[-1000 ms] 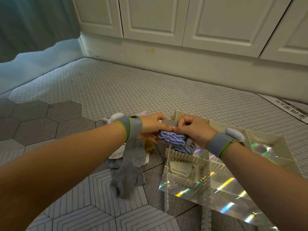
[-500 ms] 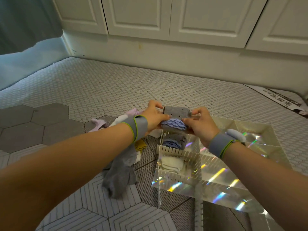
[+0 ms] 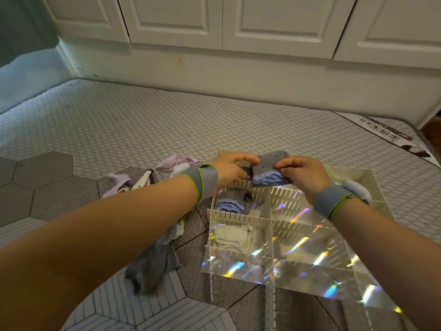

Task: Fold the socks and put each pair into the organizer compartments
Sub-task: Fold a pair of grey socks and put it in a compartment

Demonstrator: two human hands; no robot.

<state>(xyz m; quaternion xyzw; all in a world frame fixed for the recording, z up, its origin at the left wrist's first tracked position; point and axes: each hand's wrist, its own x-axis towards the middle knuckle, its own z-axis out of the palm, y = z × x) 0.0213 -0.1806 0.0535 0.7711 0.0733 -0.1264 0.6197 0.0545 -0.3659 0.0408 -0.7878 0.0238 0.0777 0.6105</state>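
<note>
Both forearms reach forward from the bottom of the view, almost straight, and the two hands meet over the far part of the organizer (image 3: 281,225). Each wrist wears a grey band with a green edge.

The left hand (image 3: 230,172) has the palm turned inward; its fingers (image 3: 245,159) curl over the left end of the folded sock pair (image 3: 270,172) and pinch it. The right hand (image 3: 303,174) mirrors it, back of the hand up, the fingers (image 3: 285,163) closed on the right end of the same pair. So both hands are grasping this one bundle, which is grey with small dots on top and has a purple wavy part under the fingers. It is held just above the white slotted divider, over the far-left compartment; I cannot tell if it touches the wall.

Just below the fingers, nearer to the person, a second grey and purple pair (image 3: 232,201) lies inside the next compartment. Below that one, a pale folded pair (image 3: 230,236) sits in another compartment. The other cells show only a shiny rainbow bottom.

To the left of the left hand, loose socks lie on the mattress (image 3: 143,130): lilac socks (image 3: 175,162) beyond the wrist, and a grey sock (image 3: 152,266) under the forearm.
</note>
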